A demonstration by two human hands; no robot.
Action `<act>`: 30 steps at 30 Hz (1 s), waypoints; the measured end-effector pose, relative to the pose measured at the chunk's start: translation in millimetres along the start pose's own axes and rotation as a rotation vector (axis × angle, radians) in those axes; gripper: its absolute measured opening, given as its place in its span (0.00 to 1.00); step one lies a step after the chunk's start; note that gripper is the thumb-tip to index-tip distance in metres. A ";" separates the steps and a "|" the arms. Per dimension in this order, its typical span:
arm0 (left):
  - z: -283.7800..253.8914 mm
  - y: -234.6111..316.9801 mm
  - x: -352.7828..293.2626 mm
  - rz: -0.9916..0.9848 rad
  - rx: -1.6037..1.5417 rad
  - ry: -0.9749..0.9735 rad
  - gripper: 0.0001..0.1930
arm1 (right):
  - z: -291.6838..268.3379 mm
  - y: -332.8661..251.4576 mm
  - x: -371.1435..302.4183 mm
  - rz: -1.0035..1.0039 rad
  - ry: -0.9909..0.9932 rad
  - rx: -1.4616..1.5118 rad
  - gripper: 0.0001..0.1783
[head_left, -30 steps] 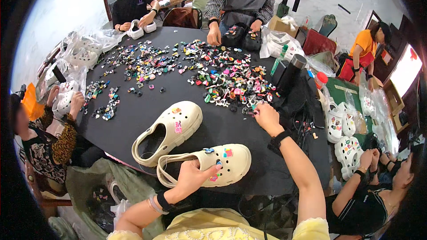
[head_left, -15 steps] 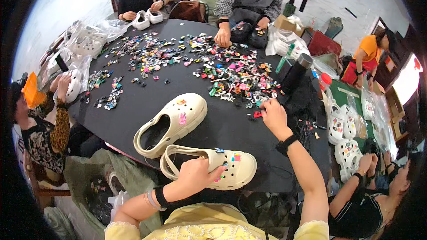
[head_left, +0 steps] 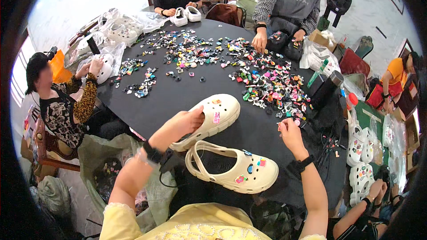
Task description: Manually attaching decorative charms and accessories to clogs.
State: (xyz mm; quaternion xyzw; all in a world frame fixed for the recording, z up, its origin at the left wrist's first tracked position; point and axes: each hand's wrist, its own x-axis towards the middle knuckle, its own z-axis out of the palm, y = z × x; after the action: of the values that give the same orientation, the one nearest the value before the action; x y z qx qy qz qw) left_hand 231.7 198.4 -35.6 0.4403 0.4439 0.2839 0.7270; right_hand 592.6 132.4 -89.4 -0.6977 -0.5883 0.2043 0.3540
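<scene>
Two cream clogs lie on the black table in front of me. My left hand (head_left: 190, 122) is closed on the far clog (head_left: 227, 114) at its foot opening, with the fingers inside; pink and orange charms sit on its top. Nearer to me, the second clog (head_left: 262, 184) rests untouched, its toe to the right. Several charms are set in its top, among them a blue one (head_left: 250, 168) and a pink flower-like one (head_left: 241, 179). To the right, my right hand (head_left: 292, 134) pinches a small reddish charm (head_left: 279, 127) just off the near edge of the charm pile.
Loose colourful charms (head_left: 273, 84) spread across the black table (head_left: 178, 95). A dark bottle (head_left: 328, 86) stands at the right. Co-workers sit around the table, one with white clogs (head_left: 179, 18). A side table (head_left: 367, 111) at the right holds more white clogs (head_left: 356, 146).
My left hand has left the near clog and taken hold of the far one. My right hand has lifted a small charm from the pile's edge. The whole view has shifted.
</scene>
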 end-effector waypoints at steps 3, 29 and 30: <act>1.3 -7.1 33.8 -0.092 -0.301 -0.015 0.14 | -7.5 -27.2 -20.8 0.028 0.006 0.172 0.10; 136.2 -52.9 -71.6 0.570 -0.171 0.216 0.10 | -28.4 -147.9 -81.6 -0.123 -0.136 0.808 0.11; 135.1 -51.4 -72.0 0.570 -0.244 0.221 0.10 | -27.9 -144.1 -81.7 -0.109 -0.122 0.810 0.11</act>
State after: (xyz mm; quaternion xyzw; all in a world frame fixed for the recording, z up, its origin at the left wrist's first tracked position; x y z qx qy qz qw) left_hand 321.7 64.9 -23.6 0.4232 0.3417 0.5731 0.6129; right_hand 496.4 54.6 24.2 -0.4564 -0.5164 0.4411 0.5748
